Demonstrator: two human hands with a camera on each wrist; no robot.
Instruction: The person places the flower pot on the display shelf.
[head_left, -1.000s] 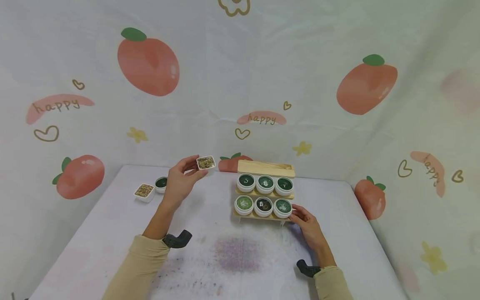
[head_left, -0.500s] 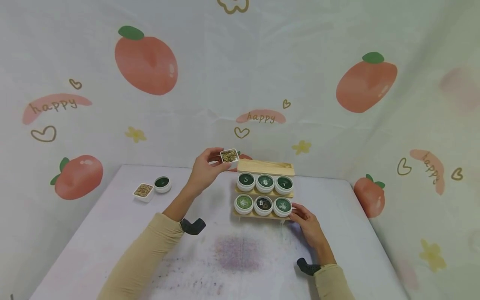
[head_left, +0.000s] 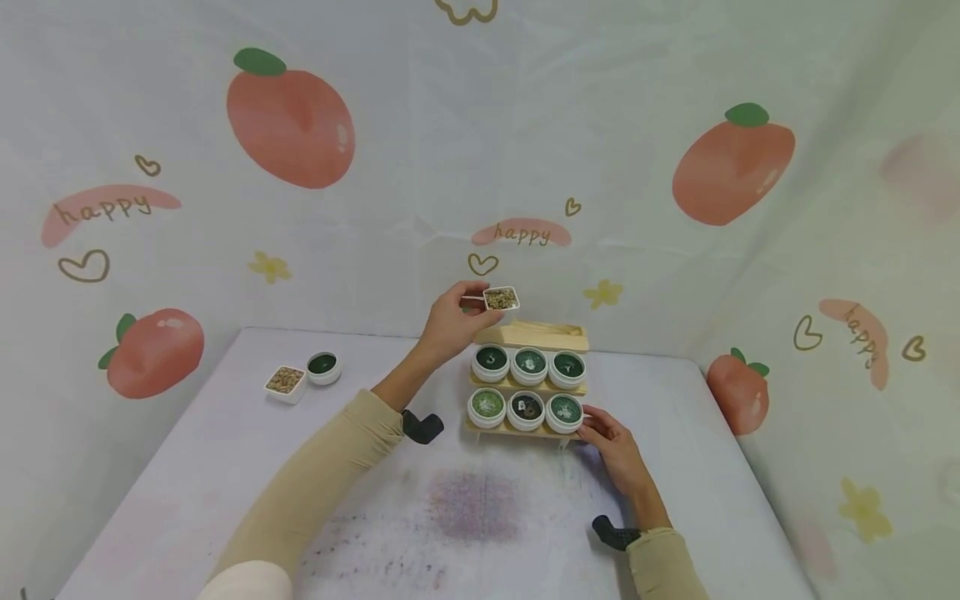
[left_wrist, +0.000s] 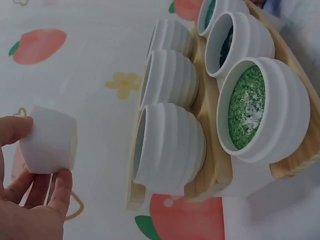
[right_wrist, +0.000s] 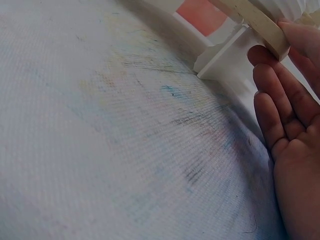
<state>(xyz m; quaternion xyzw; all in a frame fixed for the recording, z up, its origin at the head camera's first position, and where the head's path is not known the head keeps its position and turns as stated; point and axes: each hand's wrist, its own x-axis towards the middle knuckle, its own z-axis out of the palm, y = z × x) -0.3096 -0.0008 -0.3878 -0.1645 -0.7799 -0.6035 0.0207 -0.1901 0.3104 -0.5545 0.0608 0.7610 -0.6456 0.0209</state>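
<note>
My left hand (head_left: pixel 452 323) grips a small white square cup (head_left: pixel 501 298) by its side, thumb and fingers on opposite walls. Brown-green granules show inside the cup in the head view; its outside faces the left wrist view. It is raised just behind and above the top tier of a tiered wooden rack (head_left: pixel 531 335). White round cups stand on the two lower tiers, among them one with light green grains (left_wrist: pixel 247 107). My right hand (head_left: pixel 617 450) pinches the right end of the lowest board (right_wrist: pixel 280 42), thumb above and fingertips underneath.
At the table's back left stand another square white cup (head_left: pixel 286 382) with tan granules and a round white cup (head_left: pixel 323 367) with dark green contents. A printed cloth backdrop (head_left: pixel 405 167) rises behind the table (head_left: pixel 360 533). White supports (right_wrist: pixel 222 52) hold up the rack.
My left hand has carried the square cup rightward and slightly up, from left of the rack to above its back left part. My right hand has stayed at the board's end.
</note>
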